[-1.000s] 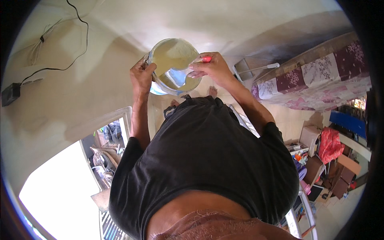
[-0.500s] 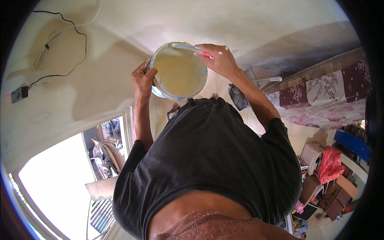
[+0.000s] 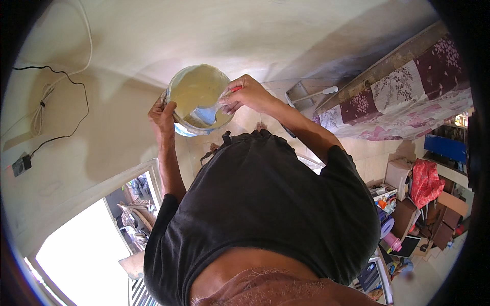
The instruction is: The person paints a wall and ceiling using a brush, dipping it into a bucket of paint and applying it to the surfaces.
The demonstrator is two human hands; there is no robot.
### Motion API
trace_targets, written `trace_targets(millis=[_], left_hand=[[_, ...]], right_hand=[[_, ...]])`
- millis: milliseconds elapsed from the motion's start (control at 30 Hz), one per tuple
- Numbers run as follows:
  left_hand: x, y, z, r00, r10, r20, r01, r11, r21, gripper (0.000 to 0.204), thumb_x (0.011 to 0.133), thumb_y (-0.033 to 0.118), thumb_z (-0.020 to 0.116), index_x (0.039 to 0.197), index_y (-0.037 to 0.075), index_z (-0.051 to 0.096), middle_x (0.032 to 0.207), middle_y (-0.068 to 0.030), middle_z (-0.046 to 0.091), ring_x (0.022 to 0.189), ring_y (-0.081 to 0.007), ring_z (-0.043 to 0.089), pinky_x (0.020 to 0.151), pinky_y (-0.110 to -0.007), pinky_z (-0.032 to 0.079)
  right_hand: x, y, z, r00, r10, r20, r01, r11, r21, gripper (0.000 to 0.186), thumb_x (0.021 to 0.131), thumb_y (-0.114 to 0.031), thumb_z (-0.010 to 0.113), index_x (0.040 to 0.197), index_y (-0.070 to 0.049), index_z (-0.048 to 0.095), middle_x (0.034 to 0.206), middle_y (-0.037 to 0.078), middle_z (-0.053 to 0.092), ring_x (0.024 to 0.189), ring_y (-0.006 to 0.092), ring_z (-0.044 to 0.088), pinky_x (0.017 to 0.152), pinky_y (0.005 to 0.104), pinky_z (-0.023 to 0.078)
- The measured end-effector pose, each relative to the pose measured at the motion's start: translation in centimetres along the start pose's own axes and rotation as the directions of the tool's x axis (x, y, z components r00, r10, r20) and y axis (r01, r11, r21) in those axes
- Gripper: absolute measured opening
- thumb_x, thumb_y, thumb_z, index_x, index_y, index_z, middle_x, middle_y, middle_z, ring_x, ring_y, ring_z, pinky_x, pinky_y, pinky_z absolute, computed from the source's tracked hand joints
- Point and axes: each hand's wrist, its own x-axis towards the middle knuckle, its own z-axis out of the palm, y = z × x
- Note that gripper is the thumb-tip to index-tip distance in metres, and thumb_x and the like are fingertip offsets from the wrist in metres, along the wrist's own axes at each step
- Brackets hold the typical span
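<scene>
My left hand (image 3: 162, 117) grips the left side of a round bucket (image 3: 186, 131), its thumb over the rim. Inside the bucket is a pale yellowish, creamy layer (image 3: 191, 92), with smears up the wall. In my right hand (image 3: 250, 94) is a putty knife (image 3: 205, 115) with a red handle, mostly covered by my fingers. Its broad, whitish-blue blade points down into the bucket near the near-right rim. Whether the blade touches the contents I cannot tell.
Ahead stands a pale wall (image 3: 214, 35). A grey tray (image 3: 301, 95) with a white-handled tool lies right of my right forearm, beside a maroon-and-white patterned cloth (image 3: 393, 92). Cables and a black adapter (image 3: 22, 165) hang at left. Household items and a red bag (image 3: 426, 183) crowd the right.
The putty knife has moved from the far rim to the near-right part of the bucket, its blade now turned down inside. The bucket and both hands sit further left in view.
</scene>
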Motion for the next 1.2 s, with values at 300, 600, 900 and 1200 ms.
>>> trace_targets(millis=[300, 600, 900, 1200], left_hand=[[-0.6, 1.7, 0.0, 0.998, -0.044, 0.051, 0.037, 0.991, 0.127, 0.042, 0.081, 0.005, 0.062, 0.121, -0.005, 0.069, 0.097, -0.0072, 0.071, 0.081, -0.0132, 0.064, 0.073, -0.027, 0.05], [-1.3, 2.3, 0.3, 0.998, -0.038, 0.046, 0.033, 0.994, 0.102, 0.042, 0.081, 0.008, 0.062, 0.12, -0.004, 0.07, 0.094, -0.006, 0.072, 0.072, -0.0104, 0.063, 0.06, -0.022, 0.048], [0.1, 0.6, 0.1, 1.0, -0.004, 0.021, 0.004, 1.0, 0.0, 0.044, 0.081, 0.002, 0.063, 0.123, -0.008, 0.067, 0.104, -0.0105, 0.072, 0.089, -0.0152, 0.067, 0.082, -0.029, 0.054], [0.0, 1.3, -0.2, 0.998, -0.027, 0.057, 0.022, 0.996, 0.083, 0.044, 0.081, 0.002, 0.062, 0.124, -0.007, 0.066, 0.103, -0.01, 0.072, 0.088, -0.0142, 0.066, 0.082, -0.028, 0.053]], right_hand=[[2.0, -0.1, -1.1, 0.865, -0.478, 0.15, 0.434, 0.565, -0.701, 0.017, 0.087, -0.012, 0.069, 0.103, -0.004, 0.071, 0.084, 0.015, 0.073, 0.071, 0.0294, 0.072, 0.063, 0.0366, 0.057], [2.4, 0.2, -2.0, 0.622, -0.781, 0.048, 0.333, 0.21, -0.919, 0.024, 0.086, -0.007, 0.071, 0.11, -0.006, 0.069, 0.091, 0.014, 0.073, 0.067, 0.0301, 0.068, 0.06, 0.0349, 0.055], [-1.2, 0.0, -1.7, 0.928, -0.366, -0.069, 0.286, 0.819, -0.497, 0.018, 0.09, -0.009, 0.072, 0.105, 0.001, 0.07, 0.078, 0.01, 0.073, 0.066, 0.0149, 0.071, 0.057, 0.0282, 0.053], [1.7, 1.0, 0.5, 0.858, -0.512, -0.035, 0.405, 0.718, -0.567, 0.019, 0.091, -0.012, 0.07, 0.105, 0.0, 0.071, 0.079, 0.015, 0.073, 0.067, 0.0211, 0.073, 0.061, 0.0317, 0.055]])
